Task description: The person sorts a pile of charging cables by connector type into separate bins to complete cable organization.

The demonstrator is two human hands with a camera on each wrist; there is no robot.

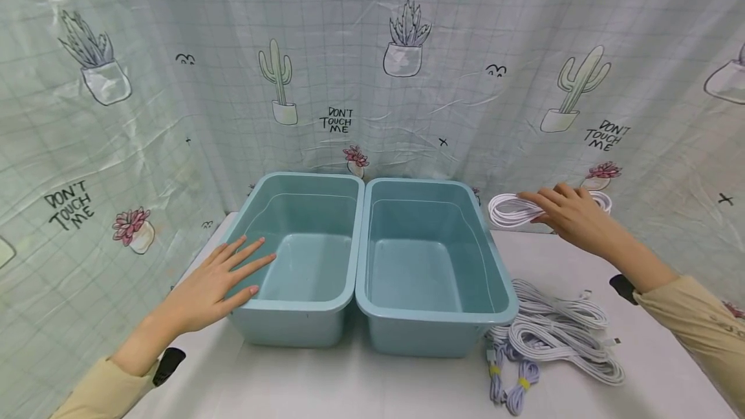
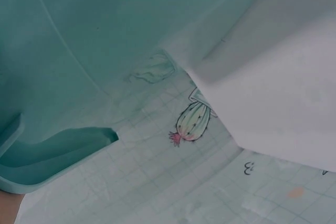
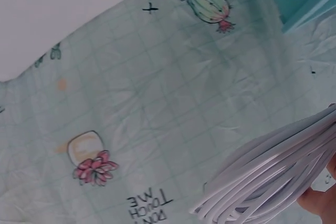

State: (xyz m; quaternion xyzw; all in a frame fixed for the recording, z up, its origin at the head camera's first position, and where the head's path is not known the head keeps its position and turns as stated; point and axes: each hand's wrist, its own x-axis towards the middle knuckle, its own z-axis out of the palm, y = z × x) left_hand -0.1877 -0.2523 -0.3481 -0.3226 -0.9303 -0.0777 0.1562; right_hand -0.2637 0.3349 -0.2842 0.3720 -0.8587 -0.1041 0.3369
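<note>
A coiled white cable (image 1: 507, 211) is gripped by my right hand (image 1: 573, 217), raised above the table to the right of the two bins. The same cable (image 3: 268, 177) fills the lower right of the right wrist view, with fingertips partly seen at its edge. My left hand (image 1: 204, 286) is spread over the near left corner of the left blue bin (image 1: 291, 306), fingers straight and holding nothing. Whether it touches the rim I cannot tell. The right blue bin (image 1: 431, 317) stands close beside the left one. Inside both, only bare floors show.
Several coiled white and grey cables (image 1: 570, 341) lie in a pile right of the right bin. Small lilac cables with yellow ties (image 1: 524, 383) lie at the pile's near side. A patterned curtain (image 1: 372, 83) hangs behind and beside the white table (image 1: 326, 386).
</note>
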